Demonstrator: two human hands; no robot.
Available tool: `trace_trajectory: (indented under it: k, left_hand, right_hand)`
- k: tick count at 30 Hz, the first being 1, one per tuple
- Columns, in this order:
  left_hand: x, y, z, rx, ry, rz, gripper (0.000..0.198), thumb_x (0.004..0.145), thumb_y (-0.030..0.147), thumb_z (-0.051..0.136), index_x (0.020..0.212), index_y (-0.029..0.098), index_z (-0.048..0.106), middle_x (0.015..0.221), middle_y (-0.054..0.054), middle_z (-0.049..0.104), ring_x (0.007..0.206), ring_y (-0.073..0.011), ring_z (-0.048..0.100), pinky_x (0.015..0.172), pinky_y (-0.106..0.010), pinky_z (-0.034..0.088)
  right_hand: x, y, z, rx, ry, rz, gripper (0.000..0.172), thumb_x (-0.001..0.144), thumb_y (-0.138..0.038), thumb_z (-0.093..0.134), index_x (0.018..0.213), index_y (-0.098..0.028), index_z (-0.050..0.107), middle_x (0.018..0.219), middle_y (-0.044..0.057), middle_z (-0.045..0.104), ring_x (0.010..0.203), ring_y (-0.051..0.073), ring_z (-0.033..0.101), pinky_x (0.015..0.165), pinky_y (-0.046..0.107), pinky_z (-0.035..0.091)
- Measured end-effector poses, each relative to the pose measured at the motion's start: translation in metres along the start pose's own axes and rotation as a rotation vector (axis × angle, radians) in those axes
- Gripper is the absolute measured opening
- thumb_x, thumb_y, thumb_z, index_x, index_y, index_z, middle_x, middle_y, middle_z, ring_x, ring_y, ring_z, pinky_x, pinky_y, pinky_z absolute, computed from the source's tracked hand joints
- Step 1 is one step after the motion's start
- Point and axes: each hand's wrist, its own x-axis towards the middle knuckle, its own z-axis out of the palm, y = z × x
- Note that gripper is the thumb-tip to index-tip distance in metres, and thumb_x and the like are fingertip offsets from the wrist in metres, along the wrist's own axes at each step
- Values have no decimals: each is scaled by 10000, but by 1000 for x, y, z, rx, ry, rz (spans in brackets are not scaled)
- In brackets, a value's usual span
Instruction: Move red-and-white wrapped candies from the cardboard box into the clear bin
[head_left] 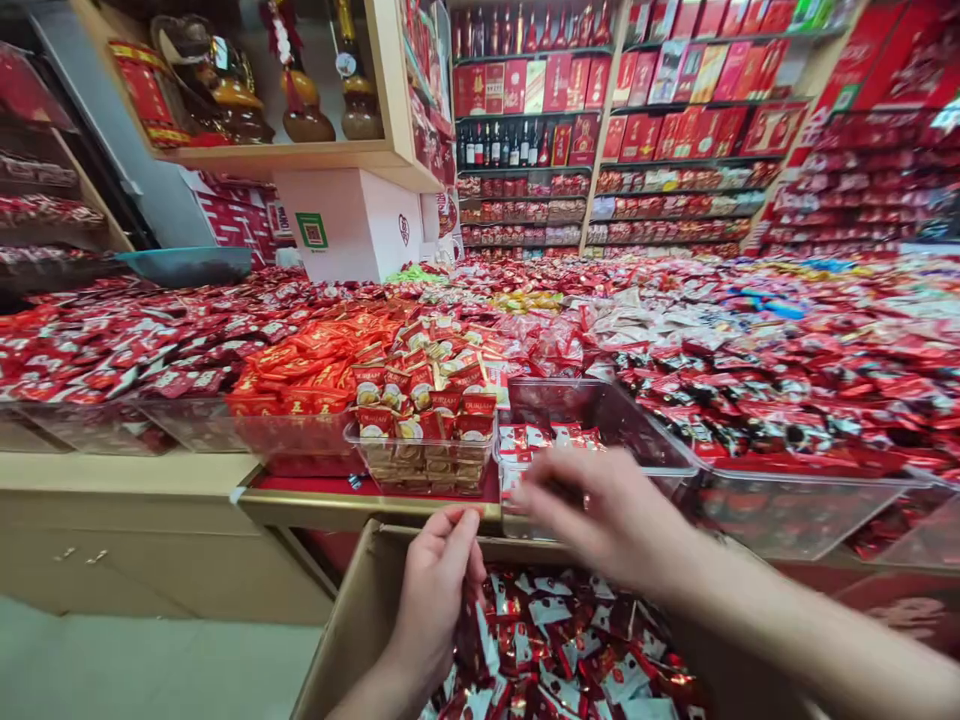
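Note:
My left hand (442, 585) is over the near-left part of an open cardboard box (352, 600), thumb and forefinger pinched together. A dark red and white candy packet (474, 640) hangs at its curled fingers and appears held there. The box holds many shiny red and white candy packets (555, 640). My right hand (600, 510) reaches over the box's far edge, in front of a clear plastic bin (645, 440). Its fingers are bent and smeared by motion, so what they hold is not clear. Red and white packets (536, 440) lie low in that bin.
Left of that bin stands a clear bin of durian candy packets (424, 410), then a heap of orange-red packets (300, 370). Black and red packets (750, 390) fill bins at right. A white pillar (330, 225) and bottle shelves (525, 90) rise behind.

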Motion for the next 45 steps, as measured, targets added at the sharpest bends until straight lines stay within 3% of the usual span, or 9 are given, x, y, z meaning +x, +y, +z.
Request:
trace_trajectory:
  k: [3,6,9,13,19,28,33,38,45]
  left_hand:
    - [-2,0,15,-35,48,29,227,717,377,619,757,161,564,411,94,418,360,-24,332,369,-110,294]
    - [-6,-4,23,-253,37,-43,275,754,430,560,764,155,572,498,68,466,423,-40,412,418,-130,351]
    - [-13,-9,18,-385,-130,-106,283,790,427,516,909,177,577,721,5,598,619,-92,549,536,-168,425]
    - [-20,-19,5,-121,-305,-106,296,683,228,685,957,174,588,870,-37,650,715,-134,583,614,-207,451]
    - [-24,-36,-10,-160,-191,-104,239,692,255,675,904,164,613,918,-57,672,820,-179,601,743,-280,461]
    - [-27,-46,-14,-350,-98,-113,207,715,308,652,859,171,590,874,-29,671,834,-179,608,777,-290,452]
    - [-25,-48,-19,-127,-30,-24,311,704,384,640,928,179,569,898,-41,671,850,-210,606,771,-308,461]
    - [-33,-51,-20,161,-18,127,385,640,409,673,945,184,602,917,-61,675,878,-259,595,788,-319,460]
    - [-44,-65,-19,116,-64,279,488,638,303,697,1083,231,511,866,-56,670,729,-197,620,717,-293,474]
  right_hand:
    - [-44,0,37,358,-186,212,242,655,-307,657,802,-188,506,642,-25,549,542,90,460,478,194,358]
    - [-60,20,61,667,-189,353,246,697,-284,625,882,-188,495,740,-9,577,607,93,498,536,201,394]
    - [-58,37,61,854,-93,450,246,703,-329,629,831,-192,470,705,-24,560,622,94,513,558,208,403]
    - [-55,44,54,928,-34,544,308,656,-373,670,738,-186,439,633,-40,546,556,84,492,522,209,383]
    - [-63,36,75,1007,-103,539,331,562,-255,737,772,-193,488,722,-26,561,661,115,530,615,241,418]
    - [-63,29,98,1211,-36,888,325,473,-197,740,658,-159,475,515,-49,543,478,79,488,510,213,360]
    - [-62,27,94,1035,-76,709,304,502,-163,724,687,-168,484,599,-50,537,524,74,464,522,205,362]
    - [-58,30,77,891,-65,527,222,682,-360,634,731,-170,530,684,-10,558,627,106,497,591,225,399]
    - [-53,28,63,878,-56,672,367,624,-501,639,630,-159,506,510,-37,509,393,61,399,402,207,333]
